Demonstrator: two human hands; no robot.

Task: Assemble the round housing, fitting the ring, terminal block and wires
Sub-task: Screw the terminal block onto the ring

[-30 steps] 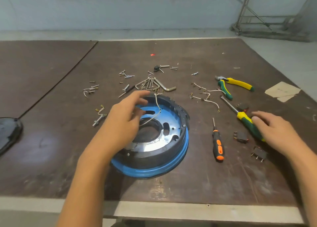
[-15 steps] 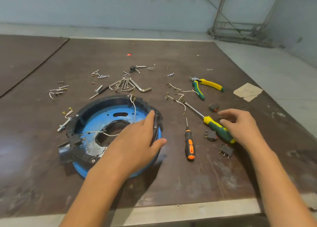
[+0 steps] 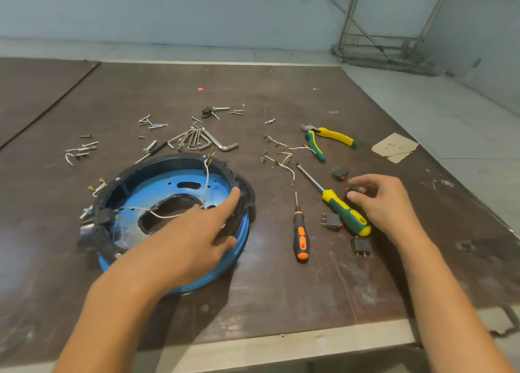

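Housing (image 3: 157, 186) at our 10 o'clock; left hand (image 3: 191, 237) now flat on its 4 o'clock rim, fingers straight. Right hand (image 3: 385, 203) has left the screwdriver (image 3: 343, 212) and curls over a switch (image 3: 351, 189); we cannot tell its grip. Fitting it looks next.

Left hand (image 3: 194, 240) flat, right hand (image 3: 385, 201) loosely curled

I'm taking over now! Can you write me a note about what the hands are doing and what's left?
Left hand open, resting on the blue housing's right rim, index finger on the black ring.
Right hand curls over a small switch beside the yellow-green screwdriver; grip unclear.
Done: ring sits on housing, white wires run inside.
Left: loose wires and screws lie on the table, unfitted.
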